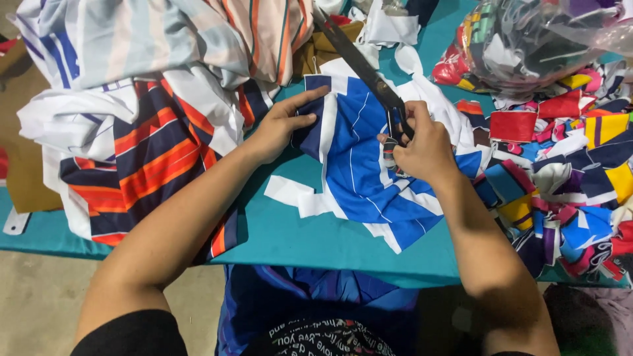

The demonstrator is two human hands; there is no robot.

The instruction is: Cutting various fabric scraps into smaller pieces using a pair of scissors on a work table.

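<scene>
The right hand [422, 148] grips black scissors [369, 72], blades pointing to eleven o'clock, over blue-and-white fabric [369, 178] mid-counter [310, 237]. The left hand [280, 125], fingers spread, pins the fabric's edge. Cutting looks partway; cut scraps [567, 178] pile at three o'clock.

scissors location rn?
Head view, centre-right: the scissors are gripped in the right hand, blades angled up-left over the blue and white fabric on the teal table.

Even bright overhead light, soft shadows under the forearms at 6 o'clock. Glare on the clear plastic bag of scraps [527, 39] at 1 o'clock. Slight overall softness.
</scene>
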